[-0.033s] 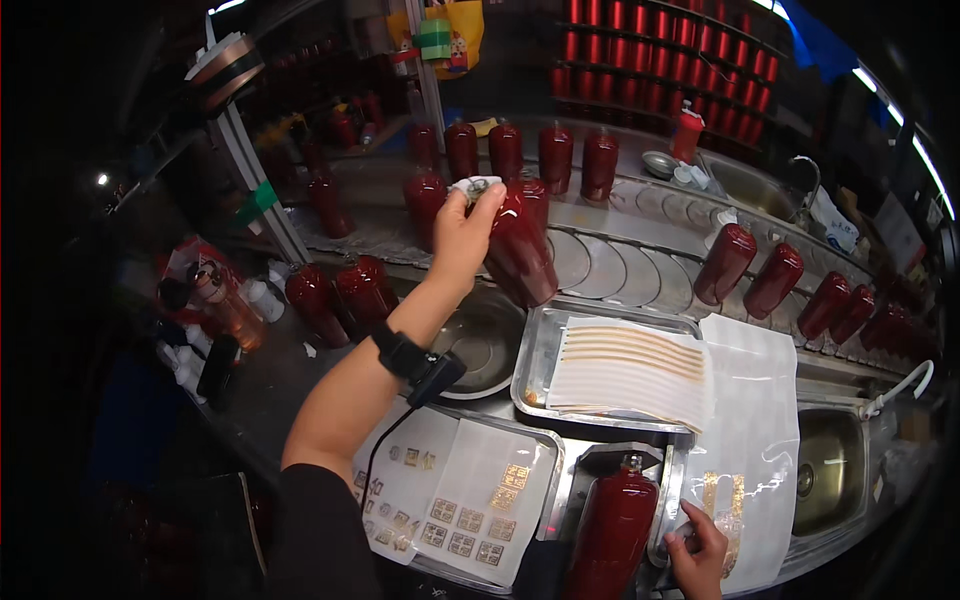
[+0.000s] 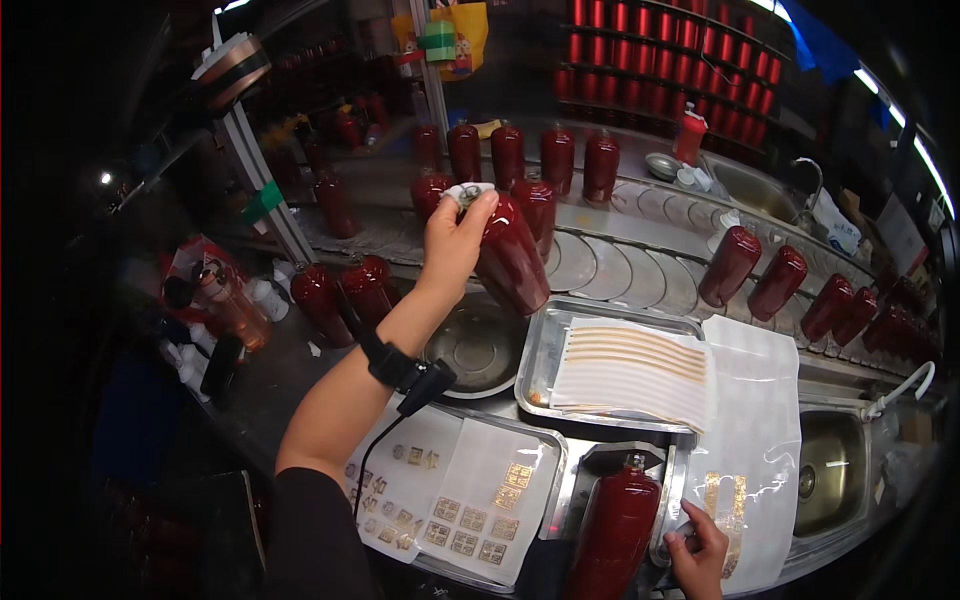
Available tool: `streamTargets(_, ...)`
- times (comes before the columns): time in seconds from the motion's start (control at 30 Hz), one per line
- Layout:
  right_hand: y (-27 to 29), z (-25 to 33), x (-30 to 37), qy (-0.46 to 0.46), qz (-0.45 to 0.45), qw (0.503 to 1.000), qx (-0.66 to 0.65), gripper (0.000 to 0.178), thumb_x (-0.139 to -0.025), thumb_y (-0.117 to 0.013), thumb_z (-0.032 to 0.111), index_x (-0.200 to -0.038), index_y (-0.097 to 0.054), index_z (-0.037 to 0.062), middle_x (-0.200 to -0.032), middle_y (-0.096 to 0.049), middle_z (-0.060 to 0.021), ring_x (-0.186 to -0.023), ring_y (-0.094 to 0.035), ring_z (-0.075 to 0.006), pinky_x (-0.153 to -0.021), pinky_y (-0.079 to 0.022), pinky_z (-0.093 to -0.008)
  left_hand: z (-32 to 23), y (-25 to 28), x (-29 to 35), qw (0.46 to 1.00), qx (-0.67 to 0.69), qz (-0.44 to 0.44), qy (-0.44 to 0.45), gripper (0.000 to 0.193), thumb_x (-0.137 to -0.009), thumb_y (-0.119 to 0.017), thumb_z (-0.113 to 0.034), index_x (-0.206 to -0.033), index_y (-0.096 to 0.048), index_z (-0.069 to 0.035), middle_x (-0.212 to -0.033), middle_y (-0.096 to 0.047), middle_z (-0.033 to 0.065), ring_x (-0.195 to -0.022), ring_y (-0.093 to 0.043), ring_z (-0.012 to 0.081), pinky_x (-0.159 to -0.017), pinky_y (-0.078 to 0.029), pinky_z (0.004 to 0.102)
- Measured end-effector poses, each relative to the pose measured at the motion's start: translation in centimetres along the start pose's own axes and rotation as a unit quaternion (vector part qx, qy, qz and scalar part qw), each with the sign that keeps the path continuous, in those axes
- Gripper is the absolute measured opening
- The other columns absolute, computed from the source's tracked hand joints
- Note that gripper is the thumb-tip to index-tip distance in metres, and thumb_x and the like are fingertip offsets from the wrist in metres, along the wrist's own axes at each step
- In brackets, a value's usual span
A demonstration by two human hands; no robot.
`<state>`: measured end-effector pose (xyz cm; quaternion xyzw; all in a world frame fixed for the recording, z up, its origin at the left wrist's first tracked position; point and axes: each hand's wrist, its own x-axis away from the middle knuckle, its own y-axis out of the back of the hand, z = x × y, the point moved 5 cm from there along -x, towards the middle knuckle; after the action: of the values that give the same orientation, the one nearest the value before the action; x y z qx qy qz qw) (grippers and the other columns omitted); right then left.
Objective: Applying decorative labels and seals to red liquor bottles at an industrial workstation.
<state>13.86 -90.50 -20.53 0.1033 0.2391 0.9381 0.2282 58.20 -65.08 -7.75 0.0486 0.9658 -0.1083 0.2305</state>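
My left hand (image 2: 462,232) is closed round the neck of a dark red glass bottle (image 2: 512,262), with a crumpled white cloth (image 2: 470,190) at the top. The bottle hangs tilted, base toward the lower right, over the edge of a round steel basin (image 2: 480,345). Another red bottle (image 2: 615,535) lies neck away from me in a metal holder (image 2: 580,480) at the front. Beside it my right hand (image 2: 698,552) has its fingers bent at a rounded silvery part (image 2: 660,548); its grip there is partly hidden.
A tray (image 2: 557,450) carries sheets of gold square decals. Behind it, another tray (image 2: 530,390) holds a gold-striped sheet. A white sheet (image 2: 750,400) lies beside a sink (image 2: 832,460). Red bottles (image 2: 730,265) stand along a conveyor of overlapping metal plates (image 2: 625,270).
My left hand has moved a little left with the bottle, uncovering more of a bottle standing behind it. My right hand has hardly moved.
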Motion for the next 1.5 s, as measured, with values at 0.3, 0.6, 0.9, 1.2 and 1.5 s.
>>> streamTargets(0.3,-0.5,1.4,0.5,0.074,-0.034,0.996,-0.025,0.051,-0.079,-0.072,0.007,-0.127,-0.059,-0.0034,-0.083,-0.057,0.002,-0.063,-0.044,-0.0024,-0.055,-0.036,-0.0177,-4.8,10.6,5.7,0.998,-0.043,-0.044,0.021,0.018,-0.095,-0.065,-0.019,-0.107,-0.066,-0.005,-0.095,-0.066,-0.0029,-0.086,-0.058,0.0038,-0.078,-0.046,0.0218)
streamTargets(0.6,0.1,1.1,0.8,0.063,-0.054,0.996,0.013,0.047,-0.081,-0.069,0.004,-0.126,-0.06,-0.0035,-0.082,-0.057,0.0017,-0.068,-0.048,-0.0041,-0.062,-0.04,-0.019,-7.5,25.2,11.9,0.946,-0.263,-0.187,0.006,0.015,-0.094,-0.067,-0.018,-0.101,-0.067,-0.004,-0.092,-0.066,0.0,-0.084,-0.058,0.0057,-0.075,-0.046,0.022)
streamTargets(0.9,-0.9,3.9,0.8,0.106,-0.015,0.991,0.085,0.048,-0.081,-0.069,0.003,-0.128,-0.058,-0.0051,-0.113,-0.064,-0.0109,-0.087,-0.055,-0.0108,-0.078,-0.045,-0.0235,-5.0,33.5,13.6,0.907,-0.342,-0.244,0.011,0.027,-0.091,-0.07,-0.027,-0.101,-0.068,-0.002,-0.091,-0.068,0.0036,-0.082,-0.06,0.0102,-0.077,-0.047,0.026)
streamTargets(1.2,-0.3,3.2,1.4,0.009,-0.034,0.999,-0.021,0.048,-0.085,-0.068,0.005,-0.131,-0.056,-0.0054,-0.118,-0.062,-0.011,-0.088,-0.055,-0.0099,-0.077,-0.046,-0.0223,-10.6,21.1,17.9,0.786,-0.582,-0.118,-0.169,0.049,-0.078,-0.076,-0.012,-0.121,-0.056,0.0,-0.122,-0.052,0.0162,-0.116,-0.051,0.0302,-0.097,-0.042,0.0359)
streamTargets(1.5,-0.3,3.1,1.7,-0.015,0.012,1.0,0.014,0.048,-0.086,-0.067,0.007,-0.131,-0.056,-0.0042,-0.125,-0.061,-0.0129,-0.1,-0.057,-0.0134,-0.09,-0.045,-0.0264,1.0,20.3,21.8,0.721,-0.642,0.178,0.193,0.064,-0.064,-0.086,-0.025,-0.115,-0.056,0.0,-0.121,-0.05,0.0184,-0.121,-0.045,0.0372,-0.101,-0.037,0.0464)
